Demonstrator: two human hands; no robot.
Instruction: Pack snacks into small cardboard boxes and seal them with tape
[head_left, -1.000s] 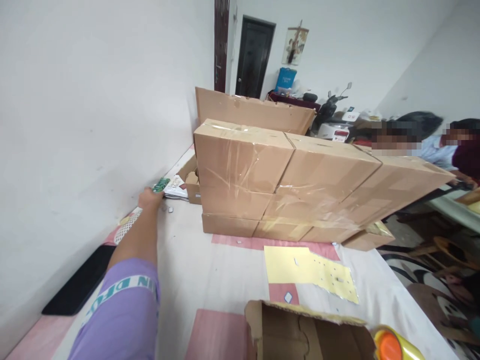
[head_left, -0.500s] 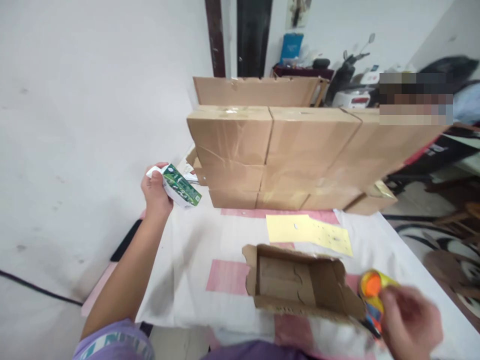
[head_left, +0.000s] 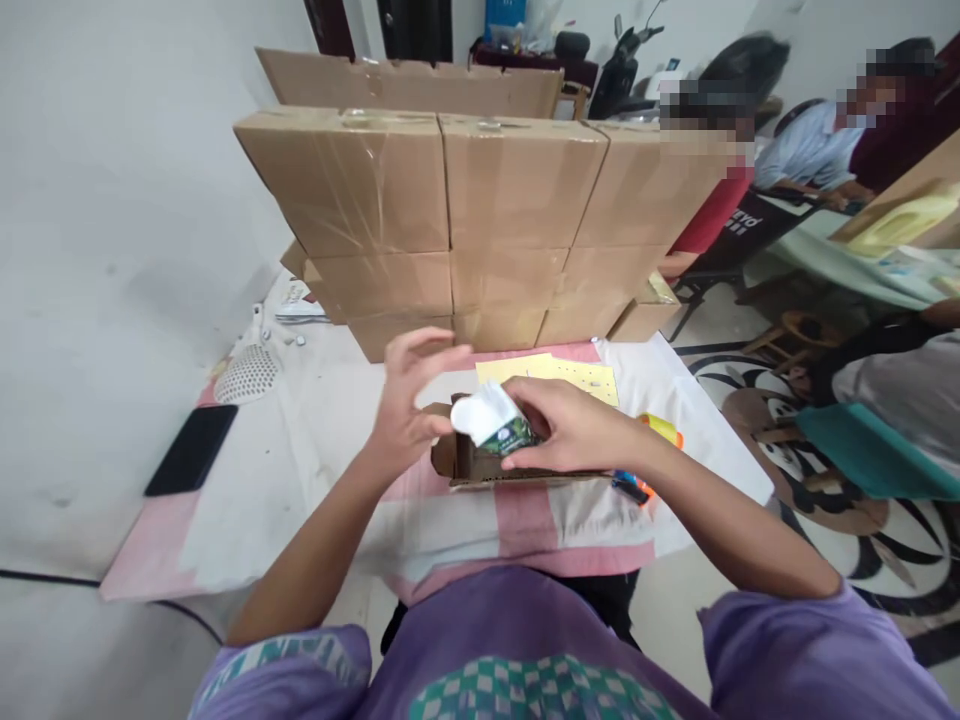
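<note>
My right hand [head_left: 574, 428] grips a small green and white carton [head_left: 495, 422] just above an open brown cardboard box [head_left: 461, 462] on the table. My left hand [head_left: 409, 400] is at the carton's white end flap, thumb touching it and the other fingers spread above. The box lies open side up on a pink and white cloth [head_left: 322, 470]. A yellow and orange tool [head_left: 660, 432] lies right of the box, partly hidden by my right wrist.
A wall of taped cardboard boxes [head_left: 450, 210] stands across the far side of the table. A yellow sheet [head_left: 555, 372] lies before it. A black phone [head_left: 192, 450] and a white perforated disc [head_left: 247, 373] lie left. People sit at right behind the boxes.
My left hand brought the green carton from the far left back to the middle. My right hand let go of the orange tool and took hold of the carton. The view tilted down.
</note>
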